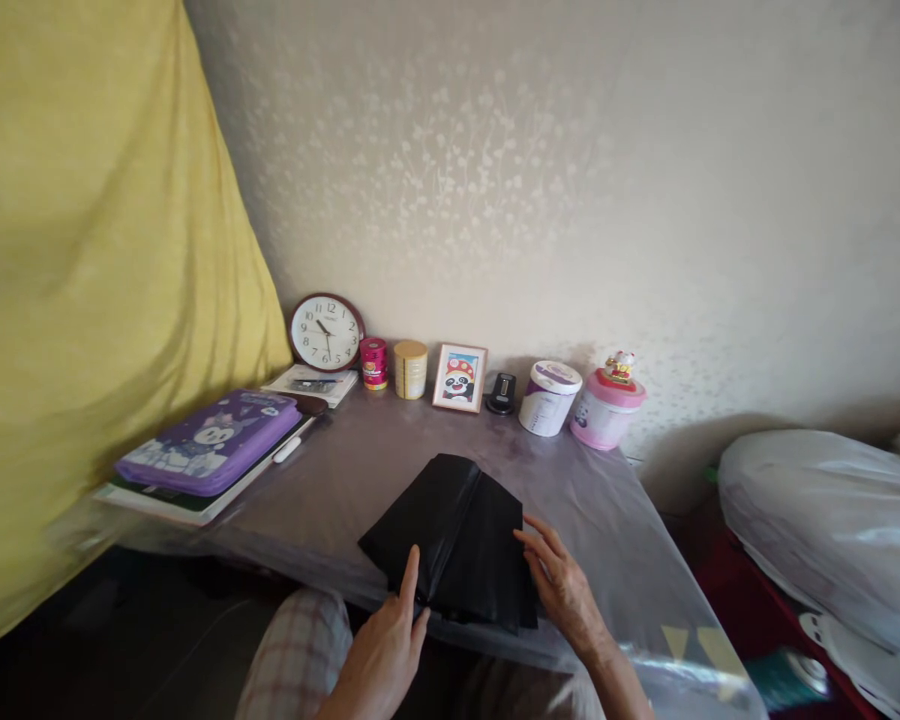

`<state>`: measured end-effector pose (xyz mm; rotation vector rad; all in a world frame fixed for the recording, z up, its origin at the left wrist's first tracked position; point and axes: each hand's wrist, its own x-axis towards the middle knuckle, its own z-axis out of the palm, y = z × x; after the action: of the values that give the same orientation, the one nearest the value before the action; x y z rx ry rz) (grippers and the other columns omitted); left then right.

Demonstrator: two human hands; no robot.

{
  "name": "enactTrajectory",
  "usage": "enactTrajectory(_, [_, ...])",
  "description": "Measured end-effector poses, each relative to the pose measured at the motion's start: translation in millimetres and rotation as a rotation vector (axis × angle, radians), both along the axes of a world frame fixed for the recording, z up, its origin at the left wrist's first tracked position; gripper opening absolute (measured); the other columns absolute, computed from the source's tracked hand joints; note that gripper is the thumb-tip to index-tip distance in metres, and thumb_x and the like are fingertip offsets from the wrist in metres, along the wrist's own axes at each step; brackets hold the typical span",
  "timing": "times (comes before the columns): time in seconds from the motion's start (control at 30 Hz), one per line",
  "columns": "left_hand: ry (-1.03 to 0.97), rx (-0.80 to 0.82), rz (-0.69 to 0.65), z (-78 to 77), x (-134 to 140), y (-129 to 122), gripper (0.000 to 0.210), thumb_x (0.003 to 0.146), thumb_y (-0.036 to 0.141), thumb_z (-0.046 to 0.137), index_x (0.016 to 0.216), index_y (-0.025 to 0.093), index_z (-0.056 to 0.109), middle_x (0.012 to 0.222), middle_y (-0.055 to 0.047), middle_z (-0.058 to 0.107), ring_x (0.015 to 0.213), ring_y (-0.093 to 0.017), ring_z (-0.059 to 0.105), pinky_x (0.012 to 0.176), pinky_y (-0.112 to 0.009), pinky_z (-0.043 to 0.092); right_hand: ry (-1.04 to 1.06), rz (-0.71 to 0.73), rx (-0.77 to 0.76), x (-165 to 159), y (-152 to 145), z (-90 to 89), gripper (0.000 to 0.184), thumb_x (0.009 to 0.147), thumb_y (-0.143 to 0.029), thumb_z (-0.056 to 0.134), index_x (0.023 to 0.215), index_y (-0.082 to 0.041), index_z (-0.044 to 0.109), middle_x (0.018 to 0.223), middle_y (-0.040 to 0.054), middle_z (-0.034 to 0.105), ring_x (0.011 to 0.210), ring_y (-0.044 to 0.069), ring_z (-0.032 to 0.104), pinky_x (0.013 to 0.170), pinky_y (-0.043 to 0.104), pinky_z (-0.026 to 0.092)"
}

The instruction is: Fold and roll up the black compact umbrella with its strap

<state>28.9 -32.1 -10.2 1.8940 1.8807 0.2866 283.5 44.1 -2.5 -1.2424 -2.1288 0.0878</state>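
A black, thin, pleated thing (469, 545), like folded fabric or plastic sheet, lies fanned out at the table's near edge. A crease runs down its middle, and I cannot tell its exact kind. My left hand (386, 640) grips it at the near left corner, index finger stretched along the top and thumb beside the narrow end of the crease. At its right edge is my right hand (562, 590), fingers apart and slightly bent, the fingertips touching the side. The underside of the black thing is hidden.
On the table (322, 490), a purple case (214, 440) rests on books at left. Along the wall stand a clock (328, 332), a pink tin (373, 363), a yellow tin (410, 370), a panda picture frame (460, 378) and white (549, 400) and pink (607, 410) tubs. A yellow curtain (105, 250) hangs left.
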Motion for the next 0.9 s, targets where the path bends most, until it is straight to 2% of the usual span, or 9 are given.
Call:
enactTrajectory(0.13, [-0.008, -0.013, 0.01, -3.5, 0.2, 1.5, 0.063, 0.093, 0.027, 0.031, 0.143, 0.019, -0.008, 0.102, -0.008, 0.064, 0.087, -0.017, 0.062, 0.076, -0.024, 0.042, 0.031, 0.038, 0.031, -6.0, 0.6, -3.0, 0.032, 0.089, -0.019, 0.037, 0.116, -0.025, 0.055, 0.131, 0.0067, 0.045, 0.112, 0.017, 0.052, 0.089, 0.029, 0.049])
enactTrajectory(0.3, [-0.003, -0.028, 0.027, 4.0, 1.6, 1.4, 0.063, 0.093, 0.028, 0.032, 0.143, 0.019, -0.005, 0.102, -0.009, 0.064, 0.085, -0.016, 0.062, 0.075, -0.022, 0.042, 0.089, 0.081, 0.017, -0.9, 2.2, -4.1, 0.033, 0.09, -0.017, 0.035, 0.115, -0.025, 0.054, 0.131, 0.007, 0.045, 0.113, 0.016, 0.052, 0.089, 0.028, 0.048])
enactTrajectory(0.47, [-0.02, -0.027, 0.023, 8.1, 2.3, 0.2, 0.064, 0.092, 0.029, 0.033, 0.143, 0.019, -0.005, 0.101, -0.009, 0.064, 0.086, -0.017, 0.062, 0.073, -0.023, 0.042, 0.21, 0.097, 0.019, -0.4, -1.5, 3.4, 0.029, 0.089, -0.018, 0.04, 0.113, -0.026, 0.054, 0.13, 0.0059, 0.047, 0.113, 0.016, 0.052, 0.094, 0.031, 0.044])
enactTrajectory(0.63, [-0.04, -0.007, 0.021, 5.0, 1.2, 0.7, 0.064, 0.092, 0.027, 0.033, 0.143, 0.018, -0.004, 0.098, -0.008, 0.064, 0.086, -0.018, 0.061, 0.074, -0.024, 0.042, 0.193, 0.101, 0.019, -9.2, -2.5, 8.1, 0.027, 0.088, -0.02, 0.042, 0.111, -0.026, 0.056, 0.128, 0.0063, 0.049, 0.115, 0.018, 0.05, 0.094, 0.033, 0.044])
enactTrajectory(0.9, [-0.047, -0.046, 0.019, 16.8, 2.1, -0.4, 0.064, 0.092, 0.027, 0.033, 0.143, 0.017, -0.003, 0.095, -0.007, 0.064, 0.086, -0.018, 0.061, 0.075, -0.025, 0.042, 0.235, 0.155, 0.0, -25.9, 7.9, 19.1, 0.023, 0.089, -0.021, 0.04, 0.103, -0.024, 0.059, 0.125, 0.0079, 0.051, 0.112, 0.018, 0.052, 0.093, 0.036, 0.044])
